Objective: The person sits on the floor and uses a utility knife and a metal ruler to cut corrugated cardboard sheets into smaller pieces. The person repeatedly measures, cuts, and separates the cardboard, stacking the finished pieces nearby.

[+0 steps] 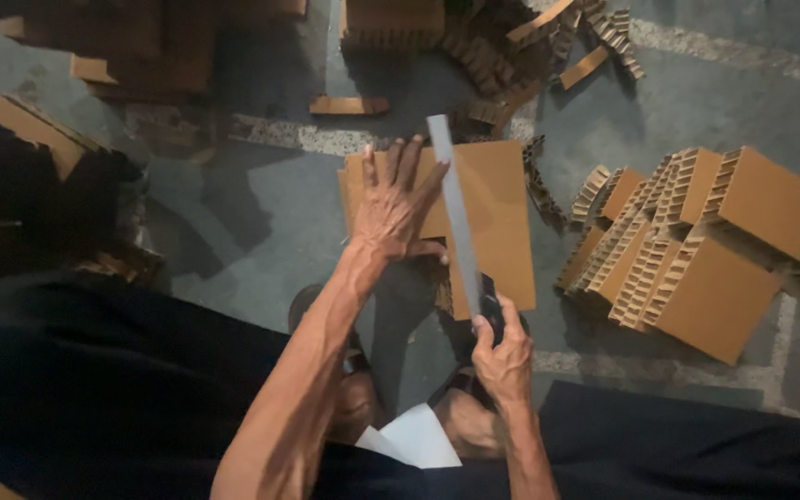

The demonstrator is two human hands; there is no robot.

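Now the left hand (pixel 395 206) lies flat on a brown rectangular piece of honeycomb cardboard (pixel 497 218) that rests on the grey concrete floor (pixel 233 213) in the middle of the view. Its fingers are spread wide and press down on the left part of the board. The right hand (pixel 504 356), at about 6 o'clock from the board, has its fingers closed around the dark handle of a long flat grey blade (pixel 456 208). The blade lies across the board and points toward 12 o'clock, just beside the left fingertips. At 3 o'clock from the board is a stack of cut brown honeycomb cardboard blocks (pixel 687 255), well apart from both hands. At 12 o'clock some more loose cardboard strips (pixel 548 42) lie on the floor. At 9 o'clock stands a dark heap of cardboard pieces (pixel 39 176).
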